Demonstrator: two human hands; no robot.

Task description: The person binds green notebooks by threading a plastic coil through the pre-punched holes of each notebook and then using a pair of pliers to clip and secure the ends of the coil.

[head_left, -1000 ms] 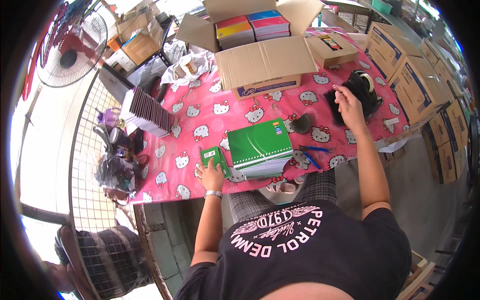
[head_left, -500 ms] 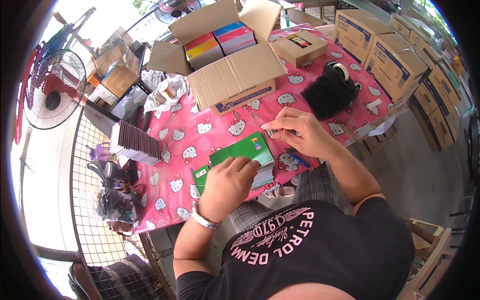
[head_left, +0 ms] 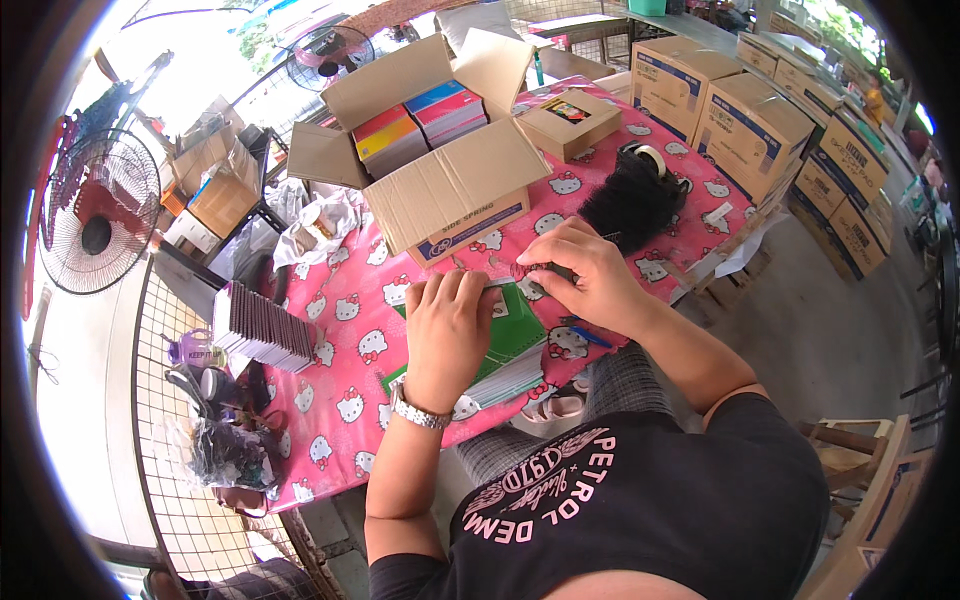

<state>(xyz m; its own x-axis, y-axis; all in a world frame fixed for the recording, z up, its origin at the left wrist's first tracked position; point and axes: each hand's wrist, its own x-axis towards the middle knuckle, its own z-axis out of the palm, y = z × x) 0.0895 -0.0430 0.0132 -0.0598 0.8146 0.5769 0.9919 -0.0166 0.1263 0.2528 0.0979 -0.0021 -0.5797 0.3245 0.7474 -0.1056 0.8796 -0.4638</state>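
Note:
A stack of green-covered notebooks (head_left: pixel 516 328) lies on the pink patterned tablecloth in front of me, its white page edges facing me. My left hand (head_left: pixel 448 325), a metal watch on its wrist, bends its fingers over the far edge of the top notebook; the palm hides part of the cover. Just beyond the stack's far right corner, my right hand (head_left: pixel 585 270) pinches a thin dark coil-like piece (head_left: pixel 524 270) between thumb and fingers. Its exact shape is hard to make out. A blue pen (head_left: pixel 590 336) lies below the right hand.
An open carton (head_left: pixel 470 225) of colourful books stands at the far side. Right of it are a flat brown box (head_left: pixel 568 125) and a black bristly bundle (head_left: pixel 630 205) with a tape roll. A notebook row (head_left: pixel 262 328) stands left; cartons (head_left: pixel 750 130) rise at the right.
My left hand has moved away from me, from the stack's near side to its far edge. The right hand stays pinched near the far corner. The whole view has shifted slightly.

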